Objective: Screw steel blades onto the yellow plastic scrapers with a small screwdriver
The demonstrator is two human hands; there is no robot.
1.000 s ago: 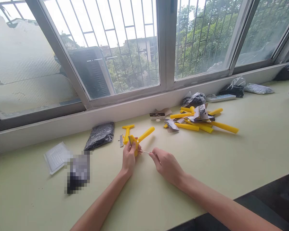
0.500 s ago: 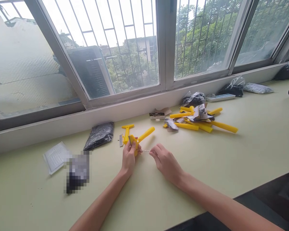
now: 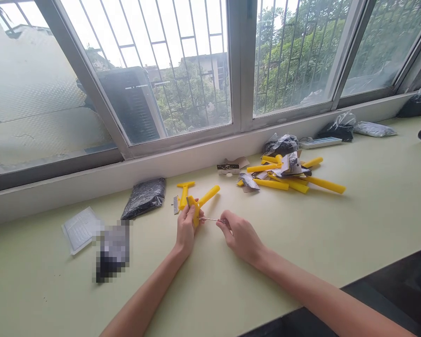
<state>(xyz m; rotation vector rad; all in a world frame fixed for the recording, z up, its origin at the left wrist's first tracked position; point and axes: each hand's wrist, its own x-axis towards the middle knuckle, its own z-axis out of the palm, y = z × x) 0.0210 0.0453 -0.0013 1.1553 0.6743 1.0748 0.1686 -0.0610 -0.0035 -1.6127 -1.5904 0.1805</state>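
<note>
Centrally, above the pale green table (image 3: 284,234), your left hand (image 3: 184,231) has its grip closed round the head of a yellow scraper (image 3: 197,213), with the handle sticking up and away to the right. Your right hand (image 3: 242,234) pinches a thin screwdriver (image 3: 208,219); its shaft points left and its tip meets the scraper's head, though exactly where is too small to tell. The scraper looks like stiff, light plastic, probably a little slick, and unlikely to bend under your fingers. Its handle or the broad sides of the head should be the safest holds; treat the grey strip along the head's far side as sharp. Just beyond your left fingers, a second scraper (image 3: 185,193) lies on the table next to a loose metal blade (image 3: 176,205), so mind your knuckles there. Farther left lies a black bag (image 3: 145,199); ahead to the right sprawls a heap of yellow scrapers (image 3: 271,184) and cards. Your widest open room is right of your right hand, bounded by the table's near edge at lower right and the window ledge (image 3: 189,164) behind.
</note>
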